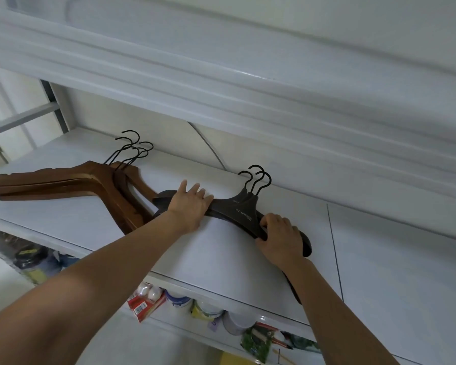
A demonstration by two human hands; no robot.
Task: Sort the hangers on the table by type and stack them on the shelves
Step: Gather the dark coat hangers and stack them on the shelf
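Observation:
A stack of three dark brown hangers (241,209) with black hooks lies on the white shelf (221,259). My left hand (188,206) rests palm-down on the stack's left arm, fingers spread over it. My right hand (281,237) grips the stack's right arm, fingers curled around it. To the left on the same shelf lies a pile of several reddish-brown wooden hangers (71,183) with black hooks; its right end touches or overlaps the dark stack's left tip.
A white shelf board (248,83) runs close overhead. On the shelf below stand jars, cans and packets (179,302). The shelf's right part (395,259) is bare white surface with a seam. A metal frame post (55,106) rises at the left.

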